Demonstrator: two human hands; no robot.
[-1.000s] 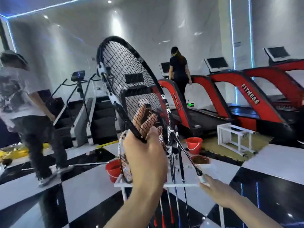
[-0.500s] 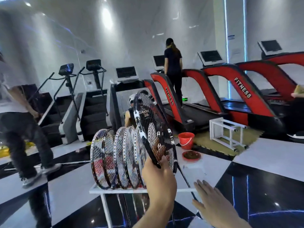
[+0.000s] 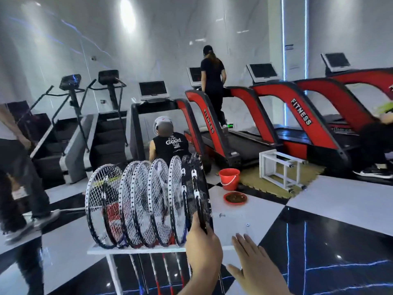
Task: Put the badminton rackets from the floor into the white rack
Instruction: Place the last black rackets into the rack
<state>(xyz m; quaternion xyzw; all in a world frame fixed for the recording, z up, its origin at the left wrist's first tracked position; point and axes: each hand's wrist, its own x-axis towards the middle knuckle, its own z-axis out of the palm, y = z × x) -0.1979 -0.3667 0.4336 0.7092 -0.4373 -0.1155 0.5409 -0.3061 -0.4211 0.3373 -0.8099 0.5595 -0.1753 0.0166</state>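
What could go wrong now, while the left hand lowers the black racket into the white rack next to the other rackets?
1. The left hand grips the black racket by its frame, close against the white rackets; the strings or frames may catch.
2. The white rack looks narrow and full, so a push could shake it.
3. The right hand is open and holds nothing, so the racket has only one support.

Left hand (image 3: pixel 203 245) clenched, right hand (image 3: pixel 253 262) splayed
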